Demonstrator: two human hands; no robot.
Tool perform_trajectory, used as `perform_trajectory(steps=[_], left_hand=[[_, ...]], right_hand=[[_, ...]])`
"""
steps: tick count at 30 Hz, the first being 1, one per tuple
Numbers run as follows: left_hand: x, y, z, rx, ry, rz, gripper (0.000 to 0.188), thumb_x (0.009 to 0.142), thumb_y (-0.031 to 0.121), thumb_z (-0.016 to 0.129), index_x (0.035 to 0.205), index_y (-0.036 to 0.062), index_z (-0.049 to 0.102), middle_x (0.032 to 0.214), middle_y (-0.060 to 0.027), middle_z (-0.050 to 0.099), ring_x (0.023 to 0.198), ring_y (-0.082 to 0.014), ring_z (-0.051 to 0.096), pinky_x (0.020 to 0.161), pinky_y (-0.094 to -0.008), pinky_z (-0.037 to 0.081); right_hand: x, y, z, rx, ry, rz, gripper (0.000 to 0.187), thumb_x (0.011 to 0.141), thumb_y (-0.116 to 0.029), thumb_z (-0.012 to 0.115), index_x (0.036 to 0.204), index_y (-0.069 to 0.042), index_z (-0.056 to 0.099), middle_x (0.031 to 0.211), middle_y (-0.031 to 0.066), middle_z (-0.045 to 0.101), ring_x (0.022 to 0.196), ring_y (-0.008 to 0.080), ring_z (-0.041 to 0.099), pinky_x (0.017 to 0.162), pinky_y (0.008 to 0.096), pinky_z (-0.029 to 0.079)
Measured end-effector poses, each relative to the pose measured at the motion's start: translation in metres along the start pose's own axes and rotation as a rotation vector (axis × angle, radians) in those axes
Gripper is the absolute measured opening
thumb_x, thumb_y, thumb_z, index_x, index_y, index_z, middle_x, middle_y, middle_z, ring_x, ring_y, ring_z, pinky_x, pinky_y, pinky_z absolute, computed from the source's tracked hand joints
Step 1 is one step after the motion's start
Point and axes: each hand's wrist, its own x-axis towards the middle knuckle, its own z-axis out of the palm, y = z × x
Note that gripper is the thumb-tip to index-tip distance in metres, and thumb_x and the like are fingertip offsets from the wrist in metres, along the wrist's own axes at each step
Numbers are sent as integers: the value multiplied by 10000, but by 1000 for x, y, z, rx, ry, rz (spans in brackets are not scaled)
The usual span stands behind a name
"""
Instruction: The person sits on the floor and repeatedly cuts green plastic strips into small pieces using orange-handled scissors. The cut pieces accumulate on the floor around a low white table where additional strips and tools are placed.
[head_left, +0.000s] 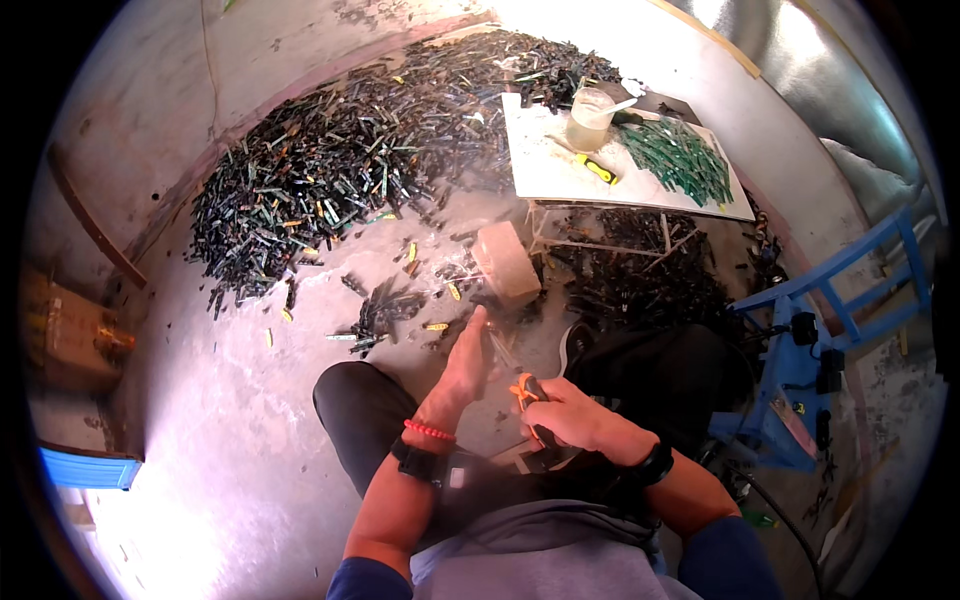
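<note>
Gripping orange-handled pliers [529,384], the right hand [580,417] has its grip closed around the handles, their blurred far end pointing forward beside the left hand [465,362]. That left grip looks stretched out; whether it holds anything, I cannot tell. A pinkish block [508,265] sits on the floor [250,370] just ahead.

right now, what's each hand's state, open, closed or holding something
Left hand: near the brick; whether it holds anything cannot be told.
Right hand: closed, holding the orange-handled pliers.
</note>
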Motion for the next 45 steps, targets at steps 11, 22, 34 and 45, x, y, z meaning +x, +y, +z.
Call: perform_trajectory(steps=[11, 22, 34, 45], left_hand=[[-3, 2, 1, 72, 17, 50, 558, 912, 552, 367, 688, 76, 548, 520, -28, 513, 360, -134, 442, 331, -248, 321], [1, -1, 0, 147, -24, 86, 568, 912, 569, 365, 682, 76, 527, 510, -32, 490, 358, -139, 439, 339, -259, 335], [-9, 4, 5, 316, -41, 153, 613, 938, 557, 318, 643, 54, 508, 524, -1, 413, 464, -117, 392, 455, -296, 331], [-2, -3, -1, 304, -57, 161, 579, 946, 527, 332, 691, 47, 532, 544, 23, 416, 479, -87, 378, 443, -274, 309]], right_hand=[[-4, -5, 1, 348, -159, 87, 243, 812, -180, 501, 1019, -54, 510, 818, 65, 603, 695, 135, 604, 452, 216, 359], [-3, -1, -21, 203, -204, 110, 274, 806, -269, 511, 990, -70, 544, 800, 52, 625, 654, 109, 560, 466, 233, 351], [-8, 2, -21, 202, -134, 101, 285, 816, -286, 528, 868, -24, 625, 723, 83, 641, 610, 135, 573, 477, 263, 355], [0, 17, -16, 487, -117, 192, 124, 865, -139, 519, 897, -23, 549, 776, 98, 599, 655, 187, 597, 536, 304, 474]])
